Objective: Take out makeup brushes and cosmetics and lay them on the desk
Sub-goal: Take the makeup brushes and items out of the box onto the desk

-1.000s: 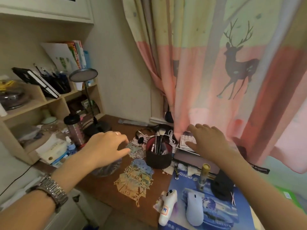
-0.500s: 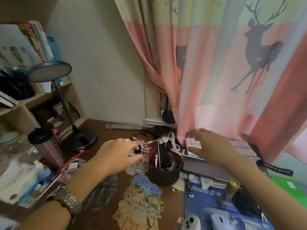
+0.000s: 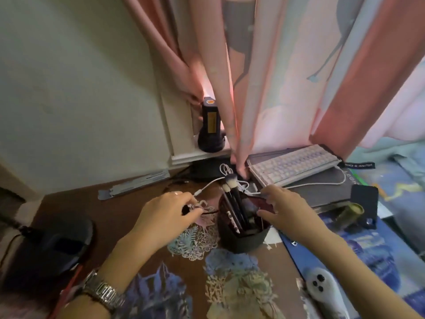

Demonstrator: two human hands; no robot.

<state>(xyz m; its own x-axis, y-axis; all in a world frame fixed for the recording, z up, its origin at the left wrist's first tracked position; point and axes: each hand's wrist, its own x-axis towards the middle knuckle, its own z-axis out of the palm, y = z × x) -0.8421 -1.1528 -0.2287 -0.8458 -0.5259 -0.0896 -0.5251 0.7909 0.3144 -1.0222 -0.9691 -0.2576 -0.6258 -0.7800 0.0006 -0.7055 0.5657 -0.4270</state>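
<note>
A dark round brush pouch (image 3: 243, 240) stands upright on the brown desk (image 3: 119, 208), its mouth open and lined in red. Several makeup brushes (image 3: 230, 180) with black handles stick out of it, bristles up. My right hand (image 3: 285, 210) is at the pouch's right rim, with thumb and fingers pinching the edge. My left hand (image 3: 165, 215) hovers just left of the pouch. Its fingers curl around a small black object (image 3: 185, 209) on the desk; whether it grips that object is unclear.
A white keyboard (image 3: 294, 164) lies on a grey case behind the pouch, under a pink curtain (image 3: 276, 88). A black torch (image 3: 210, 125) stands on the sill. A lamp base (image 3: 53, 249) sits left, and paper cutouts (image 3: 193, 240) are in front. A gold bottle (image 3: 349, 214) and a white controller (image 3: 322, 286) are on the blue mat.
The view has dropped and closed in on the pouch. Both hands came inward: the right one left the keyboard for the pouch's rim, the left one moved toward the pouch's left side.
</note>
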